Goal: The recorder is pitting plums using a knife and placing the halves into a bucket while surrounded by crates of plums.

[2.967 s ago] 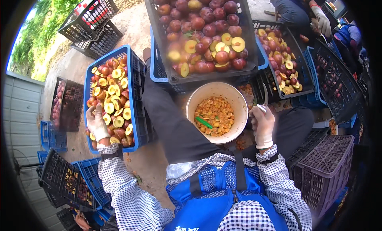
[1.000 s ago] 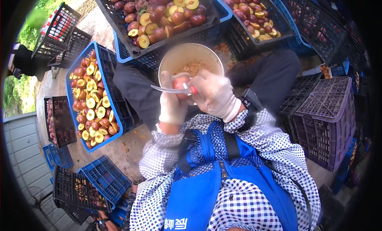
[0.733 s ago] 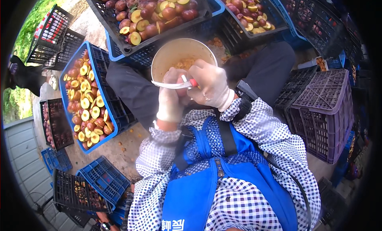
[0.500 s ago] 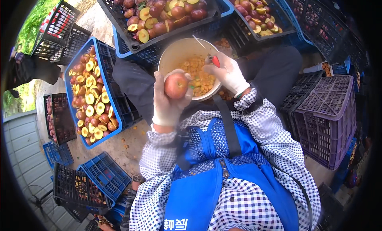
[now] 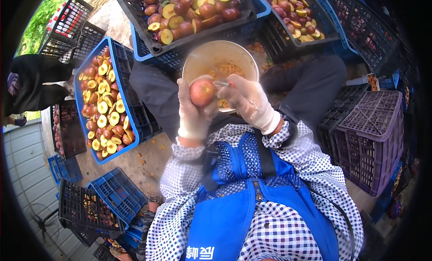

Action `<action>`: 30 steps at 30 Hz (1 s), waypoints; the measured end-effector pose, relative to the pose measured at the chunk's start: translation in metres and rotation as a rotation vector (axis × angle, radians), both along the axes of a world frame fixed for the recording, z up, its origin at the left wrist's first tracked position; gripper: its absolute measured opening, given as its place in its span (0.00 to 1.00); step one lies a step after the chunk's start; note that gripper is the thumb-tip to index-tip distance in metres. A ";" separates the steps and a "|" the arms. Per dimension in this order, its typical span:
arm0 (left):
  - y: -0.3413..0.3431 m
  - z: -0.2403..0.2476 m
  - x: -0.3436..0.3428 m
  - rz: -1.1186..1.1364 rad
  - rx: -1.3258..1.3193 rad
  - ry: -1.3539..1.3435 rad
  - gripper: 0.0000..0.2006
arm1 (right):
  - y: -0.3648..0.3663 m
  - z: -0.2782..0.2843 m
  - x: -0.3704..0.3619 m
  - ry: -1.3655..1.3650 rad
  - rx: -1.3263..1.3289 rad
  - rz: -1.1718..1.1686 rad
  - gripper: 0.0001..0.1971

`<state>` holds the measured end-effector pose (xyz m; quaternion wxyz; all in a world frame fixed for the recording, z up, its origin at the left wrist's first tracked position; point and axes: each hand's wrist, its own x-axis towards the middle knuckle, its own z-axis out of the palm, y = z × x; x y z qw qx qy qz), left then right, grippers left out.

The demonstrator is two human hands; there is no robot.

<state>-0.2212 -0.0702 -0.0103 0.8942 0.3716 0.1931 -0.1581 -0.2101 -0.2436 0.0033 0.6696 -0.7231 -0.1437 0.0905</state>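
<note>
My left hand [image 5: 193,119], in a white glove, is closed around a whole-looking reddish plum [image 5: 203,92]. In my gloved right hand [image 5: 253,104] is a small knife [image 5: 222,83] with a red handle. Its blade points left and meets the right side of the plum; how deep it goes I cannot tell. Both hands are above the near side of a round pale bucket [image 5: 246,54] between my legs. Wet orange-brown pits [image 5: 230,69] lie inside the bucket, partly hidden by my hands.
A blue crate [image 5: 119,153] of halved plums stands to my left. Dark crates [image 5: 158,50] of plums are ahead, past the bucket. Stacked purple crates [image 5: 370,128] stand at right, and a blue crate [image 5: 118,194] lies lower left. Another person's dark-clothed legs [image 5: 38,85] show at far left.
My right hand has come left and down, bringing the knife from above the bucket to the plum. The plum stays in my left hand, which has shifted slightly right.
</note>
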 end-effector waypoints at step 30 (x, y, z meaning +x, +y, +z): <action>0.006 -0.013 -0.003 0.068 0.758 -0.343 0.23 | 0.012 0.010 -0.005 0.904 0.417 0.187 0.21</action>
